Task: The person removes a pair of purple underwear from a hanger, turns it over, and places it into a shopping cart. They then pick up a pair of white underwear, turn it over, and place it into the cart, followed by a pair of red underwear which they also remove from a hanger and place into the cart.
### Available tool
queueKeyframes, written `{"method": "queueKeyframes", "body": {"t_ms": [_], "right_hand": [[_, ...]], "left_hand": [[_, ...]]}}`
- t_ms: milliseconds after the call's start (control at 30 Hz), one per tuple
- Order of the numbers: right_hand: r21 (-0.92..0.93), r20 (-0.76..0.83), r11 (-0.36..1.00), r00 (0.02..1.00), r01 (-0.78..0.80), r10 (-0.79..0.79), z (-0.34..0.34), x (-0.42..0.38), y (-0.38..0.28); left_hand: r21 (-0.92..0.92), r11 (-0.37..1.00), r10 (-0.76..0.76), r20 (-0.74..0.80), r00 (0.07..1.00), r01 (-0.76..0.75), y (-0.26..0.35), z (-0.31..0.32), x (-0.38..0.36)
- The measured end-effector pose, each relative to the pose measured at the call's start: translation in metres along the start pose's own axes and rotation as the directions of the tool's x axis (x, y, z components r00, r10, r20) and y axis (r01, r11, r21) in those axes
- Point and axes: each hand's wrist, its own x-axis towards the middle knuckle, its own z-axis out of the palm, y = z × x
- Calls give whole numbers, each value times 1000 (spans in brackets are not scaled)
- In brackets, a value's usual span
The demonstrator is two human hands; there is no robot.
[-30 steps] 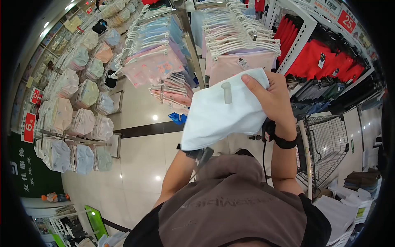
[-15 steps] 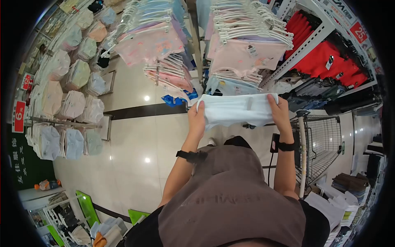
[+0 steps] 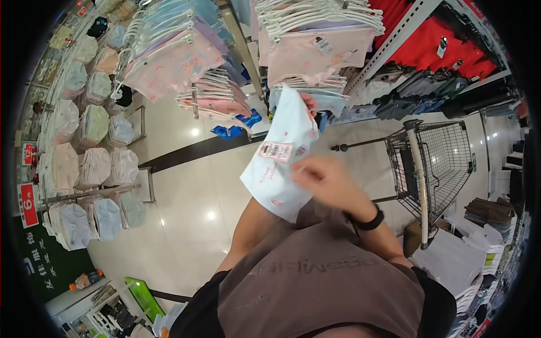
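A pair of light blue children's underpants [image 3: 282, 186] with small pink prints hangs tilted in front of me, its tag [image 3: 276, 150] facing up. My left hand [image 3: 309, 102] is mostly hidden behind the cloth; only some fingertips show at its upper right edge, gripping it. Close against the right side of the underpants is my right hand [image 3: 327, 179], its fingers bent and smeared by motion. Whether those fingers pinch the cloth cannot be made out.
Pink underpants on white hangers [image 3: 318, 53] hang ahead, with another hanger row [image 3: 174, 65] to their left. A wire shopping cart [image 3: 445, 163] stands at right. Folded underpants [image 3: 93, 127] fill hooks at left. Red garments [image 3: 434, 50] hang upper right.
The underpants went from being stretched level between both hands to hanging tilted, with prints and tag showing. My right hand let go of the far edge and came nearer; the cart shows more fully.
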Motion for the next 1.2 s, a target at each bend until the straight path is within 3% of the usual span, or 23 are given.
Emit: {"method": "queueKeyframes", "body": {"t_ms": [33,67,100,133,167,200,233,300,500,567,633,700,733,767,800,833,867,900,967,1033,1100,1133,1200], "right_hand": [[98,-206,995,978,-25,45,-8,-1,21],[165,-298,983,947,-75,122,-25,1,30],[232,-382,966,903,-111,195,-39,4,35],[225,-382,970,908,-91,173,-48,7,33],[290,-257,946,940,-146,224,-55,7,27],[350,-126,912,954,-215,273,-58,6,22],[357,-126,909,953,-217,277,-55,7,18],[371,84,889,963,-268,255,-42,15,10],[504,121,814,957,-288,264,-21,15,20],[630,10,753,971,-192,240,-21,14,26],[626,-82,764,962,-153,260,-26,13,36],[633,-154,770,962,-79,225,-40,11,55],[622,-160,778,959,-85,233,-45,7,70],[625,-191,778,953,-66,234,-51,3,77],[646,-207,758,937,-84,280,-57,-1,82],[668,-220,737,919,-101,326,-62,-5,90],[696,-224,712,914,-94,340,-65,-10,102],[699,-241,711,908,-82,342,-67,-13,106],[739,-233,662,873,-128,429,-76,-15,115],[734,-214,665,884,-136,417,-89,-10,128],[725,-159,664,894,-182,418,-102,-5,134],[728,-145,660,899,-186,413,-108,-3,137],[675,-73,695,914,-248,398,-126,7,145]], "left_hand": [[158,984,61,105,993,-78,10,10,-8],[375,926,26,25,999,-34,19,27,-20],[377,925,43,32,999,-52,28,36,-26],[457,890,-30,55,998,2,37,44,-30],[536,842,-108,67,992,56,43,48,-31],[602,799,-110,137,984,6,44,44,-28],[603,798,-107,167,980,-16,39,40,-31],[545,838,-95,186,978,-22,30,29,-41],[493,868,-5,124,992,-57,24,36,-54],[518,845,97,100,990,-135,22,49,-46],[517,840,127,106,986,-164,17,55,-46],[192,974,-132,32,991,123,9,31,-47],[372,924,-184,234,955,88,-12,-18,-30],[383,919,-202,257,945,93,-22,-32,-22],[14,911,-398,291,870,412,-30,-41,-21],[-330,670,-547,385,743,665,-33,-43,-20],[-150,772,-583,219,783,617,-21,-24,-23],[-136,766,-593,227,772,628,-12,-1,-28],[-114,835,-537,40,842,538,-3,34,-31],[-169,833,-515,112,850,527,-10,38,-25],[219,931,-310,56,949,291,-20,42,-19],[222,933,-300,44,953,284,-21,47,-17],[611,776,-190,-10,982,156,-23,62,-3]]}}
